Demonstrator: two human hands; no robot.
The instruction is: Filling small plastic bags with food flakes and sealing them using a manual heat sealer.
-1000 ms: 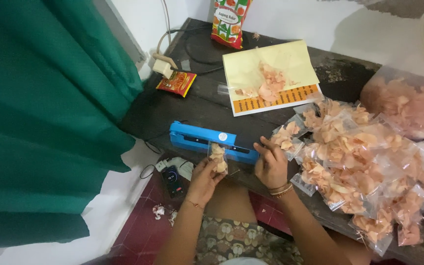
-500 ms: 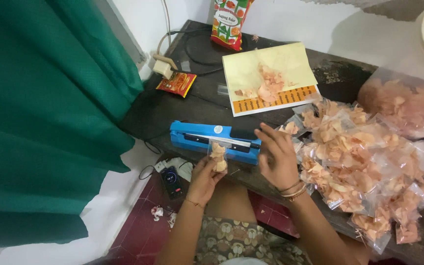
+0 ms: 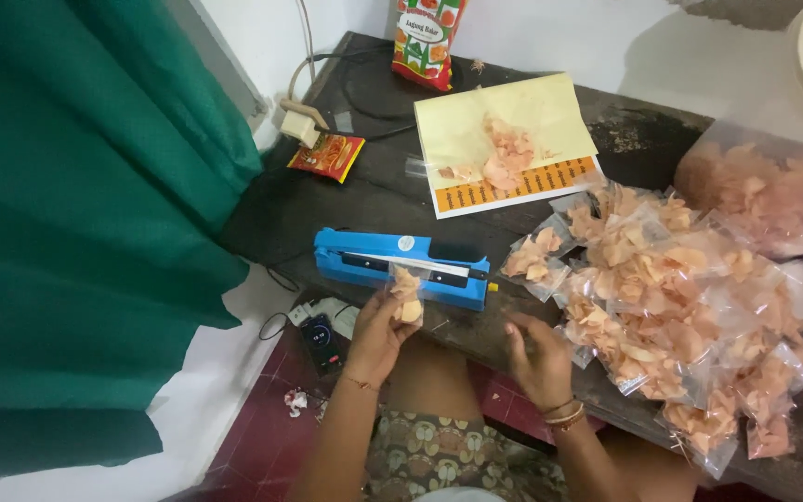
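Left hand (image 3: 375, 336) pinches a light, crinkly cracker pouch (image 3: 406, 296) by its lower edge against the blue sealer (image 3: 401, 265); contents likely brittle. Right hand (image 3: 539, 358) loosely spread, empty.

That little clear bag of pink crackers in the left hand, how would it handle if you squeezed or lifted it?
The small bag in the left hand is probably very light and floppy: thin clear film around loose crackers. They look brittle, so a squeeze would likely crush them. The film may be slippery.

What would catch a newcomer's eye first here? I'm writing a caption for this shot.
Most striking is the heap of small clear bags of pinkish crackers covering the table's right side. At the front edge sits a blue heat sealer, where the left hand holds one small cracker bag against it.
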